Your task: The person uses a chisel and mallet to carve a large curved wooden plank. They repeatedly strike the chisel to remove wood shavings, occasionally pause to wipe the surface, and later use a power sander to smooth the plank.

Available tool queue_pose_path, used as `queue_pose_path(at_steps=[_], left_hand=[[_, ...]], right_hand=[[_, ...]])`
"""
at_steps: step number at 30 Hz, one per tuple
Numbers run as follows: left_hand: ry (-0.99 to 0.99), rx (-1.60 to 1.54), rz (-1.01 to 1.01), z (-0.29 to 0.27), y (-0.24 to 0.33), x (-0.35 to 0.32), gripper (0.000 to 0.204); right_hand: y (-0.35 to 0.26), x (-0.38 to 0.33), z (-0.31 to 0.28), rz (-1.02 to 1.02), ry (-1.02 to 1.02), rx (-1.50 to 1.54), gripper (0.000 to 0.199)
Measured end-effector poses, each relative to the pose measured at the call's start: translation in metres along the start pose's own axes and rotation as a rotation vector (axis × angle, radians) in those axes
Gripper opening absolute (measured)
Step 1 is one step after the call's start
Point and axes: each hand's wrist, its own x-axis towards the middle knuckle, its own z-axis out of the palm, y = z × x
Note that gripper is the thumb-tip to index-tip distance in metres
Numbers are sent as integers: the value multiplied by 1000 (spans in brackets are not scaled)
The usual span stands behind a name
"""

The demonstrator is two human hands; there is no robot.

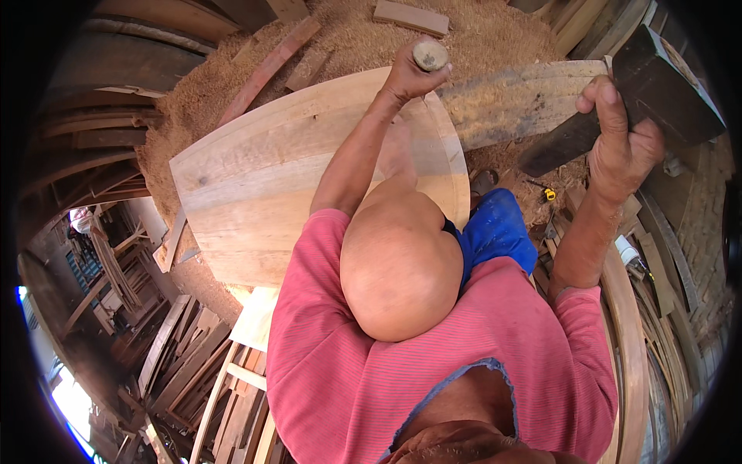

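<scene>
My left hand (410, 73) is closed round a chisel (430, 56), held upright over the curved end of a wide pale wooden panel (255, 185). Only the round, worn top of its wooden handle shows; the blade is hidden below my fist. Raised at the right, my right hand (622, 143) grips a heavy mallet (668, 89) with a dark block head. Its dark handle (558, 145) points down to the left. My bent knee and bare foot rest over the panel, covering part of it.
Sawdust (340, 46) covers the ground beyond the panel. A rough plank (533, 100) runs along its right side, with a yellow object (549, 194) on the ground nearby. Wood offcuts (178, 363) pile up at the lower left; long curved timbers (630, 332) stand on the right.
</scene>
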Motion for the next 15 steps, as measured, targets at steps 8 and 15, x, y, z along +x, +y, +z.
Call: queue_pose_path(at_steps=[8, 15], left_hand=[[-56, 6, 16, -6, 1, -24, 26], [-91, 63, 31, -17, -17, -41, 33]], right_hand=[[-15, 10, 10, -294, -46, -76, 17], [54, -27, 86, -97, -563, -452, 22]])
